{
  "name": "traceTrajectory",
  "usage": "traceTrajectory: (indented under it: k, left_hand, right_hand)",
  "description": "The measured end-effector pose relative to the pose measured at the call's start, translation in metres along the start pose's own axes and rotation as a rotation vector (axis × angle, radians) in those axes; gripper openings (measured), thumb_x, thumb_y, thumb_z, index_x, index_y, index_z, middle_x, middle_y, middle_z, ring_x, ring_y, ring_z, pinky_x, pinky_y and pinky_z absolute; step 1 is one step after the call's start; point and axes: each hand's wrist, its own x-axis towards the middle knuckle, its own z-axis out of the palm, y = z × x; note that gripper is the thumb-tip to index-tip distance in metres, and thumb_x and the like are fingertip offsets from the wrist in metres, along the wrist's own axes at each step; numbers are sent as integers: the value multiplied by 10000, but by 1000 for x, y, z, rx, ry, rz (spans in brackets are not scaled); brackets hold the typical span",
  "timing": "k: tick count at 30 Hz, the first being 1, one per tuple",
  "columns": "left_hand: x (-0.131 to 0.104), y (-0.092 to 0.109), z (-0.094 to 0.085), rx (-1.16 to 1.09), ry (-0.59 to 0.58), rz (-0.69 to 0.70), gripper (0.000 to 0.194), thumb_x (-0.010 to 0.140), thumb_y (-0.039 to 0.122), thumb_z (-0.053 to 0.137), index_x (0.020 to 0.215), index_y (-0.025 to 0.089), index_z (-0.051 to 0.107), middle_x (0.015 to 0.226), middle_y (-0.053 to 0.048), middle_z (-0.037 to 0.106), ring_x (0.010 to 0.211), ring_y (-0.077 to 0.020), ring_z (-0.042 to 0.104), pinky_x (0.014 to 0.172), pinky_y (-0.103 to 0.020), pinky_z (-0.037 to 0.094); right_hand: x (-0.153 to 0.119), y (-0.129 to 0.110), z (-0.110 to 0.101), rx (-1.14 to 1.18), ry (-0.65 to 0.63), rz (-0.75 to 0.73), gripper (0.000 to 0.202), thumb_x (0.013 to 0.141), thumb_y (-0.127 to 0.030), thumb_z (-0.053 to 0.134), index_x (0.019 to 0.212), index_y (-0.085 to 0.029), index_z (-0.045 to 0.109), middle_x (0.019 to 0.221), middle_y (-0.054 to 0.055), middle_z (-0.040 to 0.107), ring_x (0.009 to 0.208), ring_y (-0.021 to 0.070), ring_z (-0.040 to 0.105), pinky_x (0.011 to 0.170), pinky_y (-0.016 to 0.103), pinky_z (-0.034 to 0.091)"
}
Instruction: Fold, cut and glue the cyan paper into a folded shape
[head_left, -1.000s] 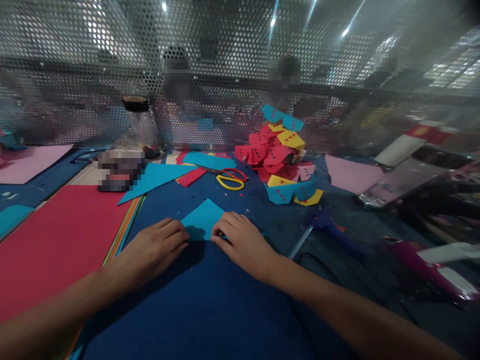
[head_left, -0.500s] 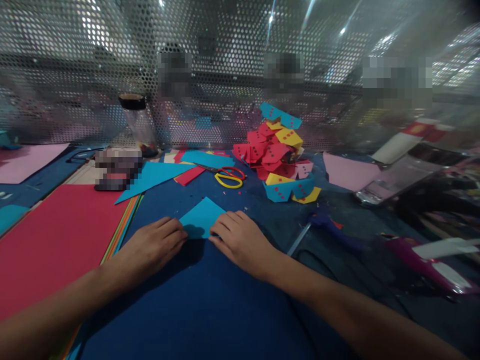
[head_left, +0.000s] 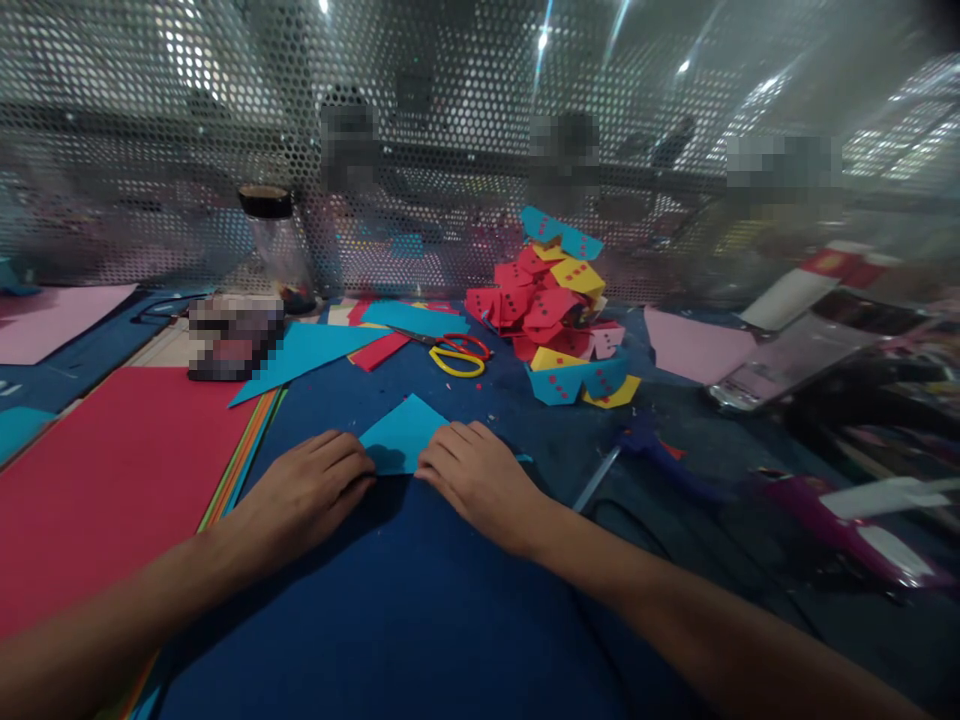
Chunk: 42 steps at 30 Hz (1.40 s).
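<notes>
A grey perforated metal panel [head_left: 450,225] rises behind the dark blue tabletop [head_left: 375,620], crossed by a darker horizontal band [head_left: 465,160]. Bright streaks of light [head_left: 542,42] glare near its top. Blurred people [head_left: 351,140] show dimly at the panel; whether through it or mirrored is unclear.

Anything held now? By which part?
Nearest blue paper: left hand at its left side, right hand at its right, along the near edge. Pinched or merely pressed, can't tell.
</notes>
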Motion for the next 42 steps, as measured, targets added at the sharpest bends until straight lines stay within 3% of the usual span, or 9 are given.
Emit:
traceTrajectory:
  k: [6,11,21,32,42]
  left_hand:
    - [-2,-2,4,-78,-12,-88,218,1036,234,481,946,186,674,914,-49,672,839,-212,617,792,-372,492]
    - [2,-2,1,-174,-27,-241,159,985,244,569,880,207,682,874,-31,677,845,-222,613,767,-369,469]
    - [10,0,-4,-195,-75,-448,227,931,364,643,767,209,668,811,-20,682,817,-241,596,747,-372,415]
    - [9,3,-6,-144,-112,-494,233,959,356,595,787,207,651,840,-20,681,860,-249,579,777,-384,366]
    - [12,2,-7,-142,-118,-514,196,931,349,625,795,211,648,853,-23,701,865,-244,589,768,-373,400]
  right_hand:
    - [-1,-2,-1,46,-35,33,201,1041,-280,534,952,-157,665,964,69,684,879,220,547,748,361,314]
    - [1,-2,-3,151,-89,144,205,1037,-308,546,945,-171,668,991,64,686,906,212,569,791,357,343]
    - [7,-4,-8,270,-132,330,197,985,-332,642,868,-175,667,929,34,688,879,193,591,806,343,342]
    - [8,-2,-5,270,-111,421,262,968,-369,665,791,-182,621,856,17,656,805,174,574,800,334,347]
    - [4,0,1,288,-34,409,232,952,-345,687,799,-194,600,870,23,655,808,173,576,772,325,362]
